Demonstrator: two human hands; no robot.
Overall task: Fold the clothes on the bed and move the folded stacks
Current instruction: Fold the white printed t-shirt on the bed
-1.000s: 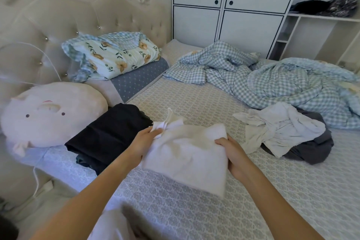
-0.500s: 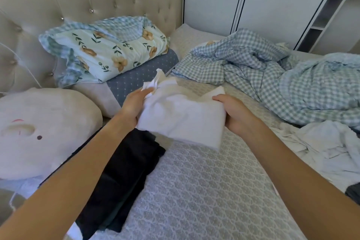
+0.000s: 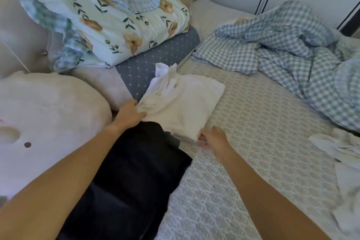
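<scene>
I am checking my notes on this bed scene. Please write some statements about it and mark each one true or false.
1. The folded white cloth garment lies on the bed. True.
2. The dark navy folded clothes lie right of the white garment. False: they lie nearer the camera, to the left.
3. The left hand touches the white garment. True.
4. The floral quilted pillow lies under the grey dotted pillow. False: it lies on top.

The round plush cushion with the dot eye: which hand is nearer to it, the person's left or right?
Left. The left hand grips the white folded garment just beside the cushion; the right hand lies farther away, at the garment's opposite corner.
</scene>
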